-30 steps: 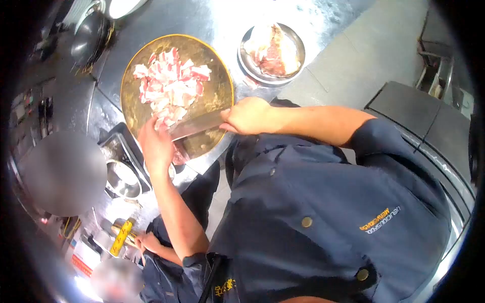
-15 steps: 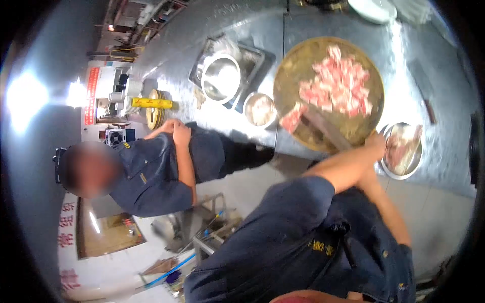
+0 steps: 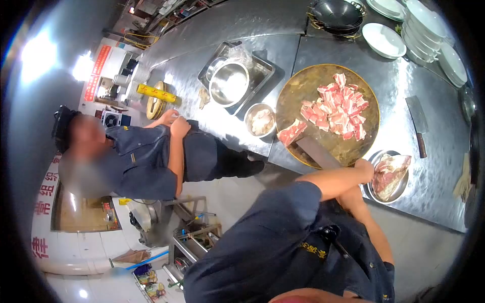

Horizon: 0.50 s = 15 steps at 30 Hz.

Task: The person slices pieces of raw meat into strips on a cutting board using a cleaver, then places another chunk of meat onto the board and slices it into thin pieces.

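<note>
Round chopping board full of cut meat, left hand over at the bowl

So the board (image 3: 300,86) is a thick round slab, brownish and scuffed with a yellowish rim, sitting on a shiny steel worktop (image 3: 283,53). Right by it are a round metal bowl (image 3: 369,193) and a smaller one (image 3: 247,127) with pale chunks inside. A cleaver (image 3: 417,121) with a dark handle lies flat off to the side.

The cut meat (image 3: 341,108) is a loose heap of pink-red bits streaked with white fat. A longer marbled strip (image 3: 292,132) sits at the board's edge, and a big pale-and-red slab (image 3: 390,174) fills the metal bowl.

Left hand (image 3: 364,170) is right at the slab's near edge; can't tell if it's gripping. The right hand (image 3: 348,196) is mostly hidden under the left forearm, so no clue about its grip. A knife (image 3: 317,153) pokes out from under that forearm, its broad blade over the board between the strip and the hands. The heap is further off, past the blade.
</note>
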Tool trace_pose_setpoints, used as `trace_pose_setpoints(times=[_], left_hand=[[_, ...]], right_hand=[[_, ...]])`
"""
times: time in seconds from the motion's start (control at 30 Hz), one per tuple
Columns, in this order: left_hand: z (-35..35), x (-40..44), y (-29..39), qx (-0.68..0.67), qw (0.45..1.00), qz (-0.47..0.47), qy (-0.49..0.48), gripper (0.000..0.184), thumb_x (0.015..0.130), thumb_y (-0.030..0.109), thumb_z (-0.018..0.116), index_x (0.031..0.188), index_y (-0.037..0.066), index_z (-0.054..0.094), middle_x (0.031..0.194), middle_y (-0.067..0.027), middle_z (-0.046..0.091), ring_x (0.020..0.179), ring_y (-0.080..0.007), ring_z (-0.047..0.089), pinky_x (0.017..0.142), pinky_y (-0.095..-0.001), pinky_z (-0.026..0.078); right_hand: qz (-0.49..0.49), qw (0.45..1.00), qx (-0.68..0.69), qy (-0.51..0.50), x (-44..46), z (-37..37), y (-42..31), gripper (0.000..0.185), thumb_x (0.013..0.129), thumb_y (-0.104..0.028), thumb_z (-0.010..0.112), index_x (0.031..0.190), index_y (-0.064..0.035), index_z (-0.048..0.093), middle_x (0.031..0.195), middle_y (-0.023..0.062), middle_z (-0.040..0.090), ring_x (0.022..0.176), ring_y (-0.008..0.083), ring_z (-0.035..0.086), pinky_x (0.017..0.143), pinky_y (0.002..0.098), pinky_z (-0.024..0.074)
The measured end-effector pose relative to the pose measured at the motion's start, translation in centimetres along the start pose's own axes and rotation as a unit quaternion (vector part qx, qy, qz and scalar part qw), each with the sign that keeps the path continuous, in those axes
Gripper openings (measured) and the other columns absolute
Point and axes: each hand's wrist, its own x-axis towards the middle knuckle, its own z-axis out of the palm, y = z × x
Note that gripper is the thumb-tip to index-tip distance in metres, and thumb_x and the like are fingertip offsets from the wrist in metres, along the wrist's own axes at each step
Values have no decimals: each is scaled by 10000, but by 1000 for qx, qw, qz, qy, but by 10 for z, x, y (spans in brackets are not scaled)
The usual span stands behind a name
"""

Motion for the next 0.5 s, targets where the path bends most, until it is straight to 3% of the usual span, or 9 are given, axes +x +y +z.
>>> trace_pose_setpoints(times=[0.1,0.13,0.17,0.2,0.23,0.33,0.37,0.43,0.5], left_hand=[[-62,-37,-15,-88,996,-20,21,218,824,178,774,1000,66,837,999,-116,815,933,-320,782,819,-441,619],[-61,-28,-38,-143,981,82,105,196,823,179,816,940,22,818,900,-145,803,818,-301,776,733,-425,614],[-102,-72,-54,-436,889,66,125,152,854,173,821,935,45,812,897,-130,803,811,-226,764,687,-378,597],[-104,-77,-78,-650,737,141,120,100,900,146,793,968,74,804,896,-91,801,774,-166,736,672,-336,580],[-151,-134,-91,-706,683,114,149,77,945,105,743,1012,84,777,953,-67,793,756,-155,714,683,-307,575],[-177,-214,-159,-728,566,95,374,195,1049,117,647,1227,46,687,1144,-100,758,852,-141,694,761,-284,584],[-183,-238,-178,-672,571,129,454,231,1085,116,602,1301,40,634,1254,-130,719,907,-159,694,785,-289,586],[-195,-272,-190,-652,506,169,540,232,1087,83,583,1310,37,625,1287,-150,697,972,-172,691,808,-300,585],[-208,-294,-186,-646,501,167,552,232,1070,35,586,1298,26,624,1327,-135,660,975,-164,663,786,-283,555]], right_hand=[[-4,998,2,62,2,-2,-3,409,1017,-303,635,1313,-31,568,981,281,741,868,481,723,803,570,579],[54,998,21,22,4,-26,-21,423,1022,-301,634,1332,-32,531,954,278,738,862,491,716,794,582,570],[110,993,41,-22,7,-40,-31,441,1028,-298,634,1351,-33,493,927,274,735,856,502,709,784,595,561],[84,995,58,-9,6,-37,-25,442,1033,-290,631,1356,-38,466,929,281,732,861,509,705,786,604,554],[58,995,75,7,6,-34,-19,445,1038,-282,629,1362,-43,439,932,288,728,866,516,702,788,612,547],[67,992,110,-5,5,-57,-27,372,1047,-265,618,1307,-48,463,928,297,722,875,525,693,807,625,527],[55,992,115,-13,7,-61,-25,357,1051,-260,613,1296,-49,463,925,298,720,881,522,693,812,626,521],[65,983,165,-41,11,-80,-29,341,1058,-272,617,1261,-30,490,922,309,708,898,524,684,806,613,509],[92,973,203,-62,19,-89,-29,310,1083,-281,595,1208,-7,524,923,323,696,918,535,671,806,596,498]])
